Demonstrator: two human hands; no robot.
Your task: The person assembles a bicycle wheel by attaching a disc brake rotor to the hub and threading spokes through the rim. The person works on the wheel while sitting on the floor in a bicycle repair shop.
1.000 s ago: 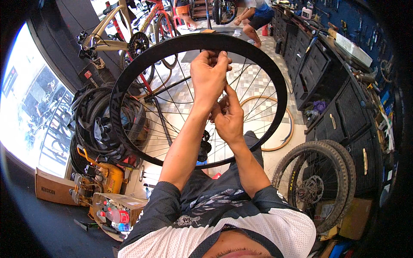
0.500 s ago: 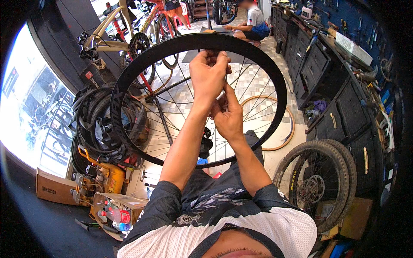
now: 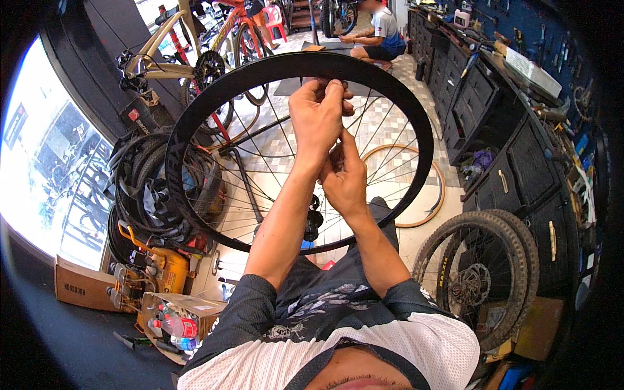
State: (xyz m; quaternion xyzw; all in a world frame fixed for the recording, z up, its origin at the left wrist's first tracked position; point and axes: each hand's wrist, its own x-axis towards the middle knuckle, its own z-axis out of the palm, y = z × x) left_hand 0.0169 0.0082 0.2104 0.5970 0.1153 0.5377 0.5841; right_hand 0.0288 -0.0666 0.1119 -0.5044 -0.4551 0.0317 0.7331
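A black deep-rimmed bicycle wheel (image 3: 318,62) with thin dark spokes stands in front of me, its black hub (image 3: 314,220) low, near my legs. My left hand (image 3: 315,117) is closed just inside the top of the rim, thumb and fingers pinched together; what they hold is hidden. Below it, my right hand (image 3: 344,179) pinches a spoke, index finger stretched up along it toward the left hand. The two hands are close together, and my left forearm crosses in front of the spokes.
Two knobbly-tyred wheels (image 3: 471,279) lean at the right by dark drawer cabinets (image 3: 481,97). Left are piled tyres (image 3: 146,188), a yellow compressor (image 3: 169,270) and a box of bottles (image 3: 179,325). A tan-walled tyre (image 3: 439,195) lies on the floor. A co-worker (image 3: 385,32) squats behind.
The wheel has shifted very slightly, its hub a little to the right. My hands keep nearly the same pinching pose. Behind, a person's legs have moved left, showing more of a red chair.
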